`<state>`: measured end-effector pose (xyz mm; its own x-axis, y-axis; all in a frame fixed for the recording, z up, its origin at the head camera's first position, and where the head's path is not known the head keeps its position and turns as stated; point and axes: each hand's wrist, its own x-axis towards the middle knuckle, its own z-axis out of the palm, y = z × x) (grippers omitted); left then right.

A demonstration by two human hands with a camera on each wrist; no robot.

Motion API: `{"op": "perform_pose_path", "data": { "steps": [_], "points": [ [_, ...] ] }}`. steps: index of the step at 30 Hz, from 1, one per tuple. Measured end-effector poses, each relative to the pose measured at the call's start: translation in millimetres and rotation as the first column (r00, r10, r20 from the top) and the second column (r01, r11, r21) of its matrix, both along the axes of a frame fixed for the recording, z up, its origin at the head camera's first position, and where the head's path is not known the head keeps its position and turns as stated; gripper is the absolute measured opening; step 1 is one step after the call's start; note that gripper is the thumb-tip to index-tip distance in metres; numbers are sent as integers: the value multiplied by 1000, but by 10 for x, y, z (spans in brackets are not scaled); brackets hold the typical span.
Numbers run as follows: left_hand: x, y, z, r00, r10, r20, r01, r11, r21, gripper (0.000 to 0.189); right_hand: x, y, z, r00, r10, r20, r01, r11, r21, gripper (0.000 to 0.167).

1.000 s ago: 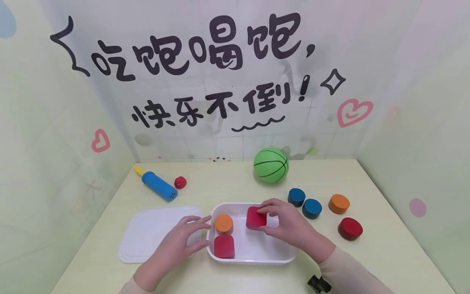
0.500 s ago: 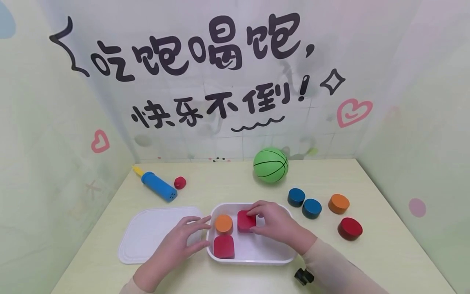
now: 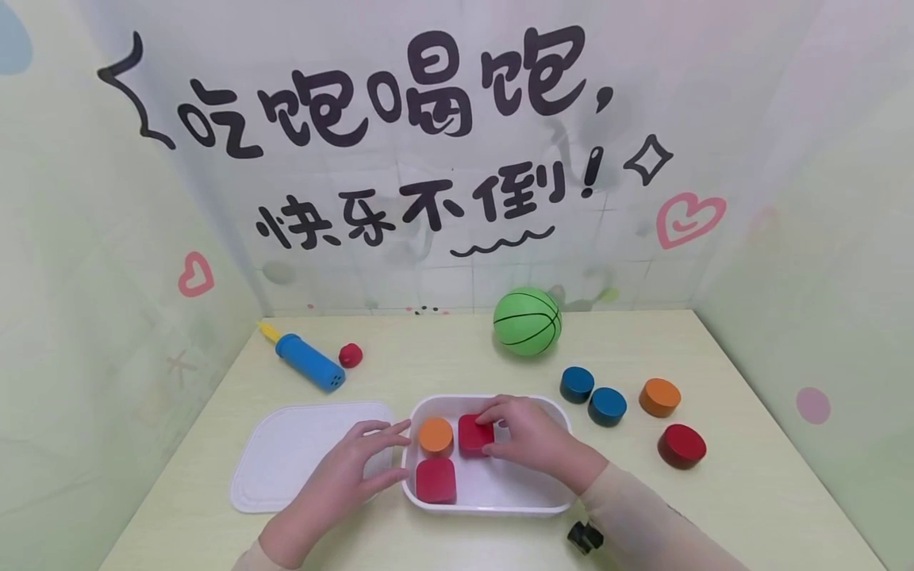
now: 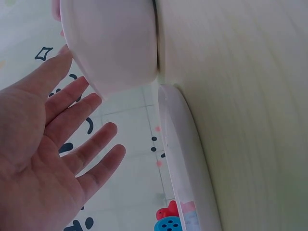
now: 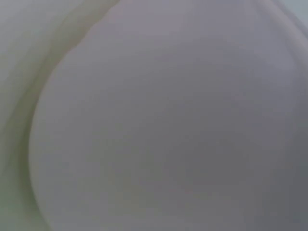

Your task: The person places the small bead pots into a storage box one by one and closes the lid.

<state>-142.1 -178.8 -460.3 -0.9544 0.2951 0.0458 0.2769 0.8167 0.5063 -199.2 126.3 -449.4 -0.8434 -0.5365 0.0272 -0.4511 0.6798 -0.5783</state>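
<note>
My right hand [image 3: 531, 436] reaches into the white tub [image 3: 514, 507] and pinches a red rounded-square block [image 3: 474, 435] between thumb and fingers. That block stands in the back row, just right of an orange round block [image 3: 435, 437]. In the tub's front left corner sits another red rounded-square block [image 3: 435, 480]. My left hand [image 3: 350, 464], fingers spread and fairly straight, is at the tub's left end. The left wrist view has the left hand [image 4: 53, 134] with its thumb and upper fingers at the tub's rim [image 4: 84, 72]. Only the tub's blurred wall [image 5: 163, 120] fills the right wrist view.
A white lid [image 3: 286, 452] lies left of the tub. Behind are a blue pump [image 3: 310, 361], a small red piece [image 3: 351, 354] and a green ball [image 3: 528, 321]. Rightward stand blue round blocks [image 3: 607, 406], an orange one [image 3: 660, 396] and a red one [image 3: 681, 446].
My right hand has carried the red block leftward and slightly forward inside the tub, toward the orange round block. The left hand has stayed where it was.
</note>
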Motion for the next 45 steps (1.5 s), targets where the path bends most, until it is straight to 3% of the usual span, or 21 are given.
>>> {"op": "perform_pose_path", "data": {
  "steps": [7, 16, 26, 34, 40, 45],
  "points": [
    [7, -1, -20, 1000, 8, 14, -8, 1000, 11, 47, 108, 105, 50, 999, -45, -29, 45, 999, -7, 37],
    [33, 6, -6, 1000, -6, 2, 6, 1000, 4, 46, 377, 464, 132, 978, -107, -178, 91, 991, -96, 30],
    [32, -5, -1, 1000, -5, -9, 5, 1000, -1, 46, 506, 988, 91, 918, -214, -333, 181, 975, -129, 31],
    [8, -11, 5, 1000, 3, -3, -4, 1000, -6, 47, 467, 1430, -42, 863, -290, -413, 250, 957, -149, 37],
    [1, -6, -8, 1000, -8, -14, 8, 1000, -8, 47, 454, 1808, -46, 838, -354, -415, 340, 934, -111, 38],
    [7, -8, -15, 1000, -13, -20, 13, 1000, -4, 47, 494, 2109, -30, 847, -395, -355, 409, 912, -39, 37]
  ]
}}
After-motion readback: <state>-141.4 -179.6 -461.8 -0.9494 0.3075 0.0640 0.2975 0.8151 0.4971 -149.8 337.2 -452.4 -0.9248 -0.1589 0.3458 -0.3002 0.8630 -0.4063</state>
